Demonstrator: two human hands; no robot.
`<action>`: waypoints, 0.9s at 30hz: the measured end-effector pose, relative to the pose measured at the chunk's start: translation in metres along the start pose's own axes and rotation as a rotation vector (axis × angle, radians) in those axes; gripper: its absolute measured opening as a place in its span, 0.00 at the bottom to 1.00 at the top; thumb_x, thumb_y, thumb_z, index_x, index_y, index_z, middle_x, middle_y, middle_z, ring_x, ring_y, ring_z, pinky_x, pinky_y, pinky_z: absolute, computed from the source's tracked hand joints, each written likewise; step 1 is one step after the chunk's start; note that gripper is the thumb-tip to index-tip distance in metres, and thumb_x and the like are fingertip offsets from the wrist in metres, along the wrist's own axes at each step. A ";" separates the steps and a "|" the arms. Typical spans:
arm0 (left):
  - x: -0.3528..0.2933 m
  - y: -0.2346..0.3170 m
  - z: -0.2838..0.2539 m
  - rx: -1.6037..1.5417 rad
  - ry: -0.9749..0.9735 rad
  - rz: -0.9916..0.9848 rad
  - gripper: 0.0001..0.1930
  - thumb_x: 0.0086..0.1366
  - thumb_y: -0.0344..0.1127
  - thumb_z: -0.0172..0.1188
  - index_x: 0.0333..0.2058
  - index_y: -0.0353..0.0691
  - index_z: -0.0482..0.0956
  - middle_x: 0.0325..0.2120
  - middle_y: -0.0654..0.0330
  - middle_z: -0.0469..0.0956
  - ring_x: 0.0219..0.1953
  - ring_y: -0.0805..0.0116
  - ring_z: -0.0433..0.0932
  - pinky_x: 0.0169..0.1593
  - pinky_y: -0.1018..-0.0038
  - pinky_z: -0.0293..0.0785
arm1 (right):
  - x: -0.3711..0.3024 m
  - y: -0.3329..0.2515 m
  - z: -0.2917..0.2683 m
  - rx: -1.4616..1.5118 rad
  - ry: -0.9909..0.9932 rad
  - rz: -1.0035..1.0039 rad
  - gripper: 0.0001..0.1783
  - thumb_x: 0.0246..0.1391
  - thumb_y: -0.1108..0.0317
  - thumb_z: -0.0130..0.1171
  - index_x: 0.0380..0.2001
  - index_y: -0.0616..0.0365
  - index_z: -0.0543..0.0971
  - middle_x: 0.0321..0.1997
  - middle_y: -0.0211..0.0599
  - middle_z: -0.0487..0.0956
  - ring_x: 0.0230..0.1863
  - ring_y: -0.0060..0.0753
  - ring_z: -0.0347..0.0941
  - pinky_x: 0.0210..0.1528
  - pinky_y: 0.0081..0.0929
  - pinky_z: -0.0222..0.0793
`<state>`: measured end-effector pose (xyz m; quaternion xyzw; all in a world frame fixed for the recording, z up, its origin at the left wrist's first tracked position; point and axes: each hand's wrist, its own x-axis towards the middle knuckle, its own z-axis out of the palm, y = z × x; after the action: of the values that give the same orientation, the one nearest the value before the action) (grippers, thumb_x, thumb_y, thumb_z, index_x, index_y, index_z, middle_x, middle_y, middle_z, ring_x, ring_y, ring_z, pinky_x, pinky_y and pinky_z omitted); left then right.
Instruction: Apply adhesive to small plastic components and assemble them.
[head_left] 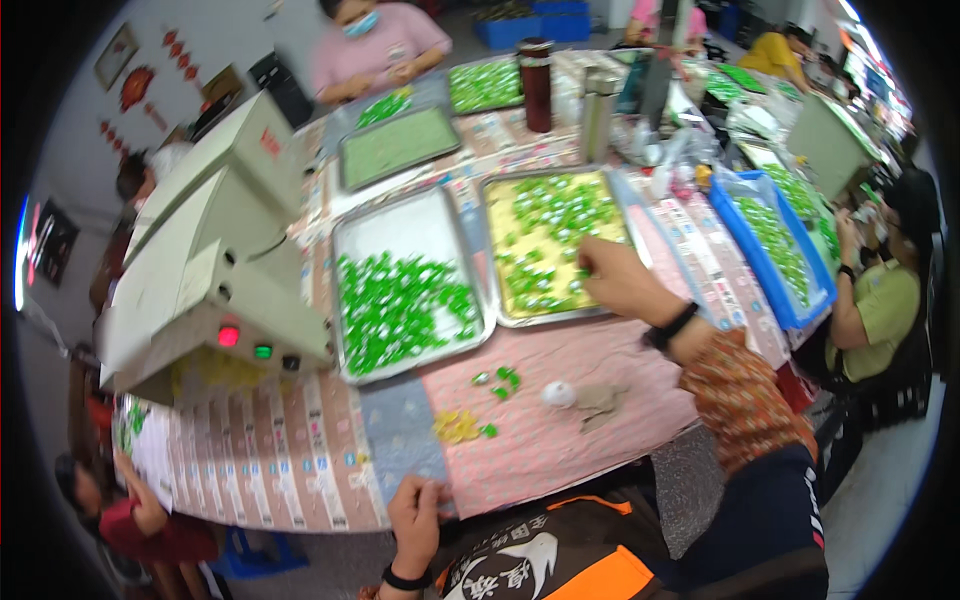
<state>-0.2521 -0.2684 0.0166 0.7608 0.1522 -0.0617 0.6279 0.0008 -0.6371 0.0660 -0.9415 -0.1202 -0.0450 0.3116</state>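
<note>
My right hand [625, 283] reaches over the right edge of a metal tray lined in yellow [517, 285]. Its fingers are curled together, and anything between them is hidden. Many small green pieces with white, shiny parts [560, 207] lie in that tray. At the table's front edge my left hand [414, 515] is closed, its fingertips pinched; I cannot make out anything in them. A second metal tray with a white bottom [395, 225] stands to the left, its near half covered with green pieces [400, 310]. Several loose green pieces [505, 382] and small yellow pieces [457, 427] lie on the pink cloth [560, 450].
A white ball-like thing [558, 394] with beige cloth lies in front. A beige machine [215, 270] with coloured lights stands left. Farther back are a green-covered tray [400, 148], a brown bottle [536, 85] and a steel flask [598, 112]. A blue basket [822, 290] stands right. Several people sit around.
</note>
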 end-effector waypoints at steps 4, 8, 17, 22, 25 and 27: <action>-0.001 -0.019 -0.010 0.094 0.006 -0.087 0.08 0.73 0.32 0.54 0.39 0.31 0.76 0.33 0.60 0.81 0.34 0.77 0.80 0.31 0.81 0.77 | 0.040 0.014 0.029 -0.074 -0.045 0.019 0.12 0.43 0.75 0.55 0.35 0.58 0.76 0.33 0.51 0.80 0.39 0.58 0.77 0.39 0.48 0.70; 0.001 -0.028 0.003 -0.129 0.067 0.015 0.12 0.77 0.40 0.48 0.34 0.39 0.70 0.16 0.67 0.68 0.14 0.80 0.64 0.17 0.83 0.59 | 0.049 0.016 0.045 -0.151 -0.033 -0.056 0.11 0.43 0.71 0.58 0.34 0.60 0.76 0.32 0.53 0.81 0.37 0.59 0.79 0.41 0.50 0.74; 0.003 -0.015 0.004 0.035 0.132 0.060 0.13 0.72 0.32 0.53 0.52 0.35 0.73 0.18 0.67 0.69 0.16 0.79 0.65 0.19 0.81 0.61 | -0.019 0.060 -0.075 -0.031 0.064 0.006 0.06 0.49 0.71 0.59 0.32 0.59 0.80 0.32 0.46 0.82 0.35 0.48 0.79 0.39 0.40 0.73; 0.006 -0.024 0.010 0.093 0.217 0.285 0.22 0.71 0.26 0.52 0.61 0.35 0.63 0.32 0.59 0.77 0.21 0.78 0.69 0.25 0.80 0.66 | -0.076 0.199 -0.211 -0.242 0.458 0.265 0.05 0.46 0.73 0.58 0.27 0.60 0.81 0.29 0.46 0.81 0.33 0.45 0.79 0.36 0.38 0.73; -0.001 -0.012 0.029 0.137 0.303 0.350 0.20 0.72 0.26 0.51 0.60 0.35 0.64 0.41 0.53 0.77 0.23 0.75 0.69 0.27 0.79 0.68 | -0.117 0.286 -0.269 -0.338 0.539 0.469 0.06 0.45 0.74 0.55 0.26 0.60 0.81 0.28 0.46 0.81 0.31 0.44 0.79 0.34 0.38 0.73; -0.003 -0.014 0.029 0.153 0.309 0.334 0.19 0.72 0.27 0.51 0.60 0.35 0.65 0.42 0.52 0.77 0.23 0.74 0.69 0.27 0.78 0.68 | -0.124 0.300 -0.276 -0.269 0.508 0.591 0.06 0.45 0.74 0.56 0.27 0.60 0.81 0.27 0.45 0.81 0.28 0.44 0.79 0.31 0.38 0.73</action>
<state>-0.2567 -0.2946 -0.0020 0.8213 0.1135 0.1489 0.5390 -0.0452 -1.0601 0.0946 -0.9268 0.2429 -0.2000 0.2051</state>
